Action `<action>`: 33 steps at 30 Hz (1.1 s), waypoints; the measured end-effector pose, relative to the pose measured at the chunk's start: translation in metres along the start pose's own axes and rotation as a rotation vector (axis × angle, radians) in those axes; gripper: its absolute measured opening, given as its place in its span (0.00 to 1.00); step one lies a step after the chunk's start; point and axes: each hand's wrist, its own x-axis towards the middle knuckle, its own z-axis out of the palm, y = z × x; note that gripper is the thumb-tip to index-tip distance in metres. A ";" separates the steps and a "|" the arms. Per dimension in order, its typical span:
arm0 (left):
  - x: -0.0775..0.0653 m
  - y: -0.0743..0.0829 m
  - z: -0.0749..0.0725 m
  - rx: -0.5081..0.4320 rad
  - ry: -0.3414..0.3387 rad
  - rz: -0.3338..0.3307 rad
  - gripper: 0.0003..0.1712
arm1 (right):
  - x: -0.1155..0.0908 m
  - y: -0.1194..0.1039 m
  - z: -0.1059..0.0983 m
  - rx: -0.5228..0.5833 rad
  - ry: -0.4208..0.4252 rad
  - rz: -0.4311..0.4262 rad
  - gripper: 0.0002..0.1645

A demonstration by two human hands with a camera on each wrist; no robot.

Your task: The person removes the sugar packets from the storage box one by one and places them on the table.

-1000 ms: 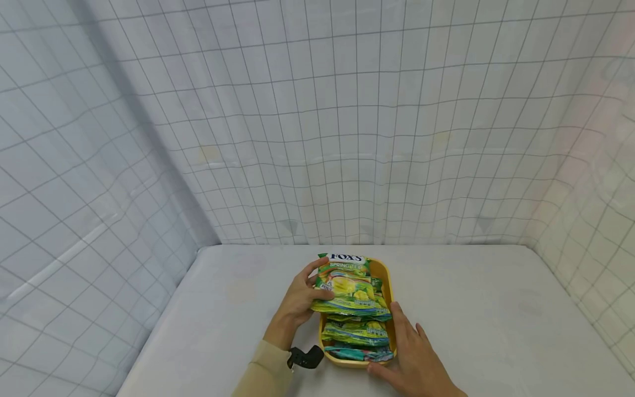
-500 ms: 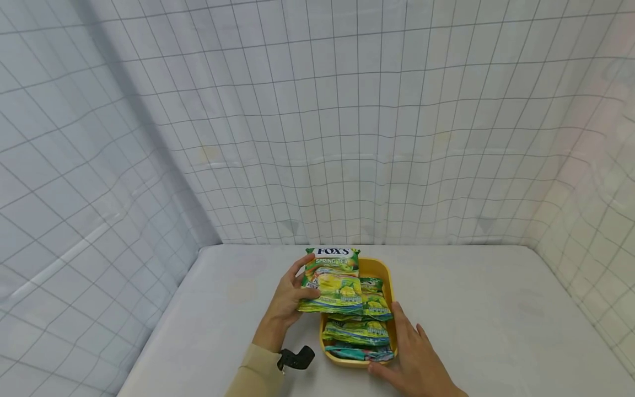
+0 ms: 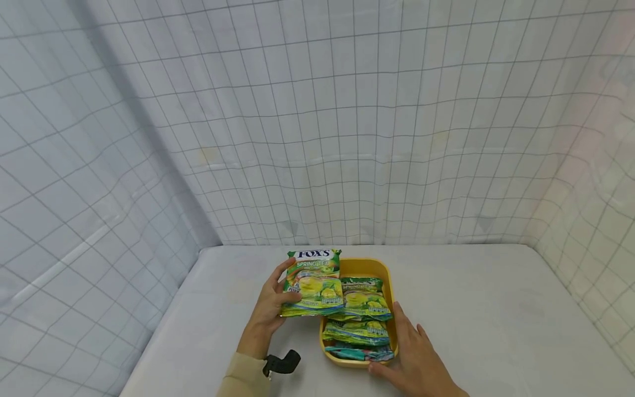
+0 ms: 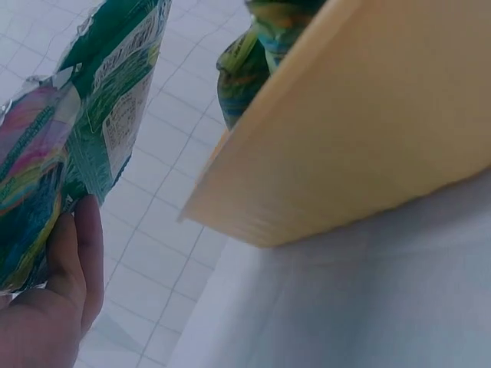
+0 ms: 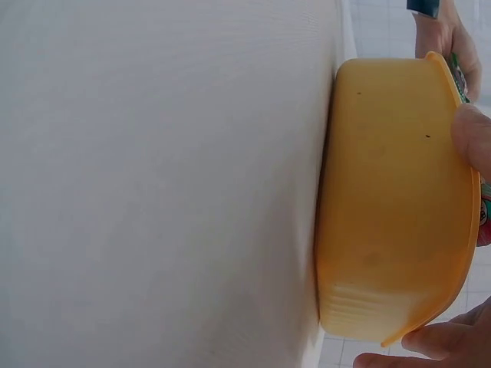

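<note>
One or two bags (image 3: 315,284) our left hand (image 3: 269,304) pinches (if too weakly, they may slip); right hand (image 3: 415,353), spread, touches the tub (image 5: 395,199).

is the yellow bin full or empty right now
Partly filled: packets lie in the yellow bin, with bare yellow interior showing at its far end.

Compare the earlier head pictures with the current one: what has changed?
The left hand and the FOX'S packaging it grips moved to the person's left, uncovering more of the packets in the yellow bin. Nothing was newly taken hold of or let go. The right hand stayed against the bin's near right corner, and the bin stayed put.
</note>
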 end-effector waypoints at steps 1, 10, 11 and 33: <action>-0.001 0.000 -0.002 -0.007 0.001 -0.002 0.56 | 0.000 0.000 0.000 -0.002 0.004 -0.004 0.80; -0.006 0.004 -0.021 -0.036 0.008 0.028 0.55 | 0.001 0.001 0.001 -0.017 0.018 -0.002 0.81; -0.006 0.006 -0.023 -0.035 0.008 0.029 0.55 | 0.001 0.001 0.001 -0.020 0.021 -0.004 0.81; -0.007 0.005 -0.054 0.002 0.094 -0.045 0.56 | -0.001 -0.002 -0.001 0.071 -0.080 0.068 0.81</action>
